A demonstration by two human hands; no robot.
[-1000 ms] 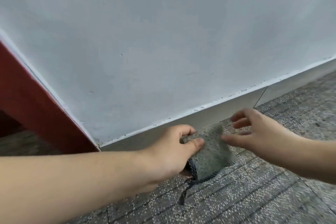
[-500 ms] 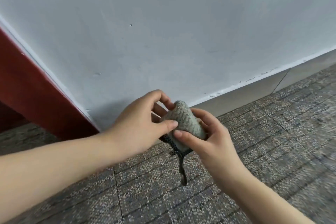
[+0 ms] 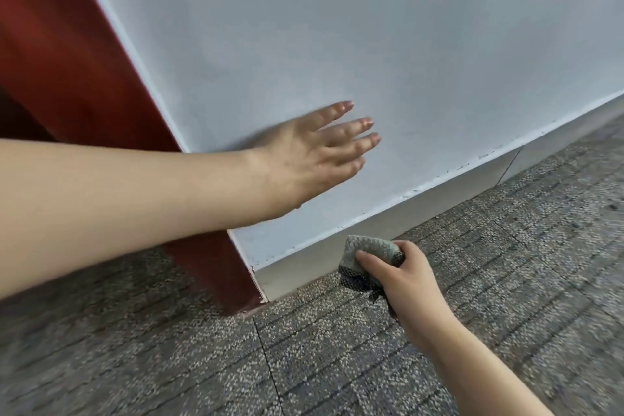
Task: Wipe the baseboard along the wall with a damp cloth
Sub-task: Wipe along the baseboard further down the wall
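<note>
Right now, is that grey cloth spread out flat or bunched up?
Bunched up. The cloth is a wad gripped in the right hand beside the baseboard, with a dark edge hanging below the fingers.

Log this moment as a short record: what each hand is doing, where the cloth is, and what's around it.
left hand: open, fingers spread, flat against the wall
right hand: gripping the cloth
cloth: grey, bunched, at the baseboard near its left end
baseboard: white, runs along the wall's foot, one joint visible to the right
left of wall: red panel
floor: grey speckled carpet tiles
</note>
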